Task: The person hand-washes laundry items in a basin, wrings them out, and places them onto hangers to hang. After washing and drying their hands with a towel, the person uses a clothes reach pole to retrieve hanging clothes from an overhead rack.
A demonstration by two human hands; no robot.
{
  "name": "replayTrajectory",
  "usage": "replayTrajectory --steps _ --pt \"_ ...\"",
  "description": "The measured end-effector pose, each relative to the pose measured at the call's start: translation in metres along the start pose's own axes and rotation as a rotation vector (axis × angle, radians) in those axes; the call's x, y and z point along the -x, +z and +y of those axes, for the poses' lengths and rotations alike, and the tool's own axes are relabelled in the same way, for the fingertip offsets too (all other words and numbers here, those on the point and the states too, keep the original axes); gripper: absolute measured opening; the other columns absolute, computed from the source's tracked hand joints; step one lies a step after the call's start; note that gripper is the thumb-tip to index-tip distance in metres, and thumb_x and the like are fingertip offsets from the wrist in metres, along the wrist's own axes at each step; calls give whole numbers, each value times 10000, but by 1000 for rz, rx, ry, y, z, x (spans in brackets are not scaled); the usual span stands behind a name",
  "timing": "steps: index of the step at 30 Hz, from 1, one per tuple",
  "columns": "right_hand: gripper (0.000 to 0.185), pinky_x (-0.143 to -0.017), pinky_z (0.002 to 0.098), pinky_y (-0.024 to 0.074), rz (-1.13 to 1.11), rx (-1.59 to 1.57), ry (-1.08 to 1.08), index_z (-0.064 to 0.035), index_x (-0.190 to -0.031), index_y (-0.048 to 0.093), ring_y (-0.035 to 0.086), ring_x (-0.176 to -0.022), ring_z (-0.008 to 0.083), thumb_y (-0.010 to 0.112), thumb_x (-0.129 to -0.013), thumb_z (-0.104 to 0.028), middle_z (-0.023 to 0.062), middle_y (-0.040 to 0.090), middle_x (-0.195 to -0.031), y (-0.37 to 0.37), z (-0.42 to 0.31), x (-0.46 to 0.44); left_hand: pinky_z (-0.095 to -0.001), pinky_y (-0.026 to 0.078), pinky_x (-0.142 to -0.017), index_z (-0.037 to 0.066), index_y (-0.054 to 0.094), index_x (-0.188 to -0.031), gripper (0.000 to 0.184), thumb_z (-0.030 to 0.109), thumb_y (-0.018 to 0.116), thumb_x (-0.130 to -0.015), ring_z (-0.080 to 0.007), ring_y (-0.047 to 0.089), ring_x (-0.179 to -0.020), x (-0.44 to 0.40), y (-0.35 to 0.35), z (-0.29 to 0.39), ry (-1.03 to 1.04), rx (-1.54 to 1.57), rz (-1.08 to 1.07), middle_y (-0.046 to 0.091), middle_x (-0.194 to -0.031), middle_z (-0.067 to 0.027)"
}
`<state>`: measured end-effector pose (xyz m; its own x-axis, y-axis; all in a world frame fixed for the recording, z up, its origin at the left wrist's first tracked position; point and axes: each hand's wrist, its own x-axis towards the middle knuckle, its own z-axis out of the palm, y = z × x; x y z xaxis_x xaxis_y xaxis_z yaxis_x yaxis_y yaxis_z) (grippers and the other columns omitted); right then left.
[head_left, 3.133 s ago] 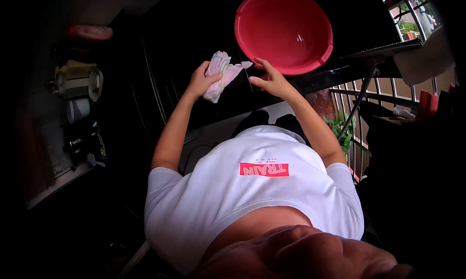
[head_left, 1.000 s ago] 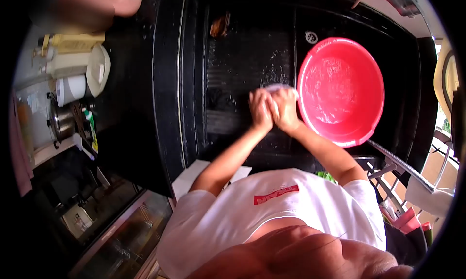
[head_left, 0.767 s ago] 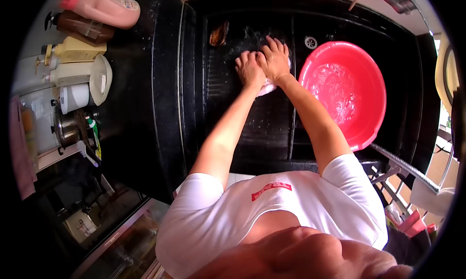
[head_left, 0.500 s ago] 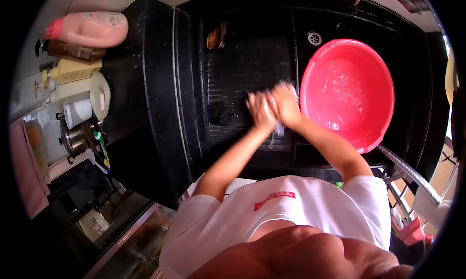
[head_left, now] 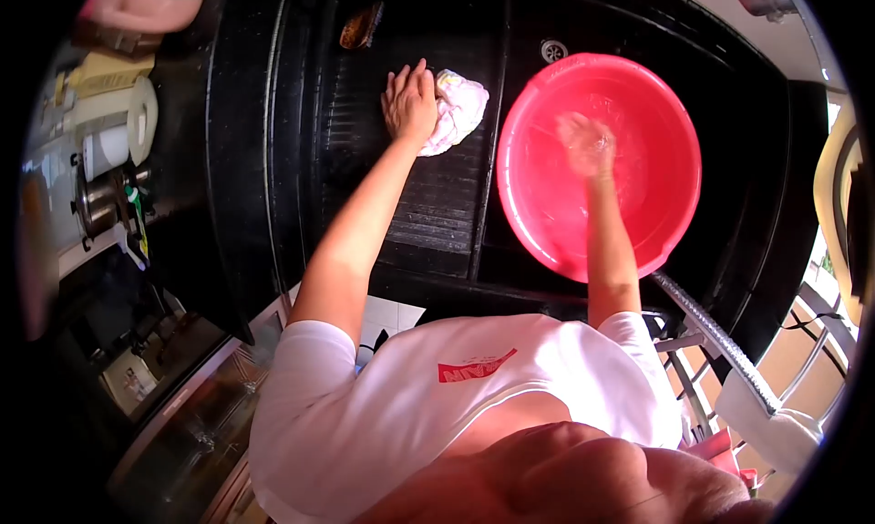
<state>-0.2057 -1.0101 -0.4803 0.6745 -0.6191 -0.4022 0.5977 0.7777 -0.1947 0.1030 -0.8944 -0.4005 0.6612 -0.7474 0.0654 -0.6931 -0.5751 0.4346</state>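
Open ribbed black surface lies left of the spread-fingered left hand, whose thumb side touches the crumpled pink-and-white cloth. Past a narrow divider, the round red plastic basin rings the blurred, loosely opened right hand.

Their left hand is palm-down, fingers stretched towards 12 o'clock; right hand is out around 1, kinda too blurry to read.

A pink bottle is on the black bench at the left, near a yellow bottle, a pale dish, a white tub and a metal pot. A green-capped tube sits just beside the pot. A grey bar slants at lower right.
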Motion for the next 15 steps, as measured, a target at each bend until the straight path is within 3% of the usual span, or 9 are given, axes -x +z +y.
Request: replayTrajectory --steps 1,3,4,6,8,9,10,11,15 --pt "420 -937 398 464 -342 68 166 59 -1160 536 559 -1079 322 538 -855 -230 219 559 -1196 45 18 -14 -499 159 -1088 255 521 -1282 507 519 266 -932 -318 203 -1358 -7 -1 -2 -112 124 -99 337 -1438 -55" --pt "393 -943 394 438 -333 557 184 46 -1092 591 557 -1082 341 515 -887 -281 218 582 -1163 144 61 -22 -537 -4 -1102 315 441 -1348 679 633 44 -898 -306 5 -1412 -17 -9 -7 -228 240 -366 161 -1525 -26" --pt "405 -925 404 441 -327 882 99 19 -1077 612 550 -1091 365 490 -899 -325 222 590 -1149 165 79 -40 -532 -7 -1102 272 425 -1364 692 634 61 -900 -307 1 -1412 -17 -18 -5 -215 269 -461 148 -1528 -21" --pt "382 -961 443 377 -172 1595 -810 -50 -1050 642 495 -1142 387 458 -915 -358 213 599 -1126 175 119 -82 -532 2 -1103 213 416 -1372 728 646 77 -896 -281 -10 -1415 -4 -10 -15 -168 278 -416 181 -1520 -16" --pt "357 -1000 420 333 58 2075 -519 -38 -1057 630 451 -1175 405 449 -935 -320 205 590 -1130 176 153 -58 -455 324 -1013 53 549 -1152 448 361 285 -961 -347 489 -1140 33 -36 -2 46 216 -190 586 -1147 -170" --pt "302 -979 455 320 32 1933 -629 -38 -1035 629 462 -1149 387 485 -913 -273 195 602 -1092 181 170 -30 -440 410 -856 19 560 -980 280 210 360 -935 -353 567 -876 52 -23 -16 84 394 -72 619 -931 -170" --pt "268 -914 479 337 -146 1951 -681 -46 -1009 623 491 -1085 377 485 -899 -248 176 610 -1031 183 172 -1 -449 399 -790 26 572 -922 231 188 407 -924 -336 542 -845 84 -35 -4 243 411 241 597 -913 -157" --pt "223 -845 462 354 -172 1908 -985 -41 -963 609 516 -986 342 480 -888 -206 137 598 -956 186 182 25 -428 405 -800 40 588 -898 206 198 456 -910 -317 526 -828 109 -48 0 175 400 206 582 -910 -120" --pt "153 -692 447 356 -274 2058 -967 -38 -798 571 487 -789 318 529 -813 -185 147 519 -782 154 187 -5 -445 402 -801 67 594 -924 233 279 521 -858 -314 491 -956 102 -26 -14 216 192 95 555 -995 -91"
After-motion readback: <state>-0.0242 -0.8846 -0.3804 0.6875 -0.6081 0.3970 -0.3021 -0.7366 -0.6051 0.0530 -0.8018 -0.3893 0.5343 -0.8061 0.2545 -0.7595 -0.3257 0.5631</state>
